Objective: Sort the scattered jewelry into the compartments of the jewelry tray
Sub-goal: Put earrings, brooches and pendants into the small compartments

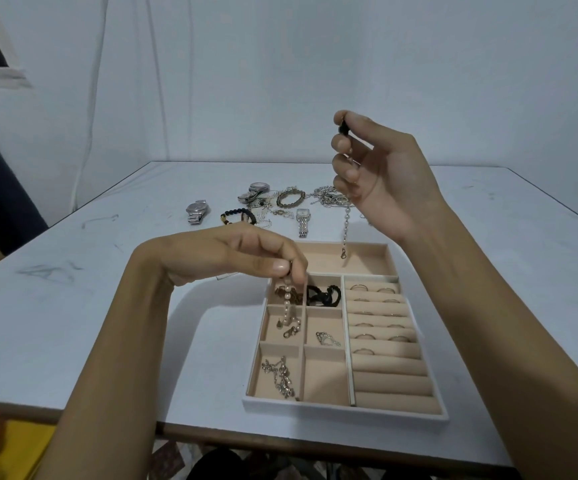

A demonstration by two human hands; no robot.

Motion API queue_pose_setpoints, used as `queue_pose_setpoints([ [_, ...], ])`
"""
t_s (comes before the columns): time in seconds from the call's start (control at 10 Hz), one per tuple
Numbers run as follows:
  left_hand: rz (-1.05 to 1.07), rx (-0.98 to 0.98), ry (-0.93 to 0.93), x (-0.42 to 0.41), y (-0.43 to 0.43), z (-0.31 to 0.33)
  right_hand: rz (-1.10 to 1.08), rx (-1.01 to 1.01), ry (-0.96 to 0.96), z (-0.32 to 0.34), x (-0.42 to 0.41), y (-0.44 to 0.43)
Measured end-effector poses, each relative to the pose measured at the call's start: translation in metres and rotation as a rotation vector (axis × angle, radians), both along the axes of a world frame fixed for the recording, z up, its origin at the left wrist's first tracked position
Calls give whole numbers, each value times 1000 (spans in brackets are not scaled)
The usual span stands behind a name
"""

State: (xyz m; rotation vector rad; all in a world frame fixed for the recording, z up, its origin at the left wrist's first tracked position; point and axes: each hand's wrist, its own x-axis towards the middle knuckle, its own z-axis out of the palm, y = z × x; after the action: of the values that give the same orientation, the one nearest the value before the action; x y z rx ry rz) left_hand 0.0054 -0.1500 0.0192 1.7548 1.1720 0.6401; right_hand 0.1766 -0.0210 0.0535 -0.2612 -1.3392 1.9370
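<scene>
A beige jewelry tray [346, 412] lies at the table's near edge, with small compartments on the left and ring rolls on the right. My left hand [246, 258] pinches a pearl bracelet [289, 311] whose clasp end hangs into a left-column compartment. My right hand [377, 171] is raised above the tray's far end, fingers closed on a dark bead, with a pearl chain [345, 230] dangling from it over the long back compartment. Scattered jewelry [291, 199] lies beyond the tray.
Beyond the tray lie a silver watch [197, 209], a square-faced watch [303, 220], a black bead bracelet [239, 216] and a chain heap [329, 195]. Tray compartments hold a black band [322, 295], a silver chain [280, 375], a small charm [327, 338] and several rings [374, 313].
</scene>
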Motion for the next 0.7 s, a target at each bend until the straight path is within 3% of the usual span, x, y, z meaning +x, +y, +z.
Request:
queue_pose_setpoints([
  [0.7,72,-44,198,6,-2,-3,97,-64,137,11,12,-3],
])
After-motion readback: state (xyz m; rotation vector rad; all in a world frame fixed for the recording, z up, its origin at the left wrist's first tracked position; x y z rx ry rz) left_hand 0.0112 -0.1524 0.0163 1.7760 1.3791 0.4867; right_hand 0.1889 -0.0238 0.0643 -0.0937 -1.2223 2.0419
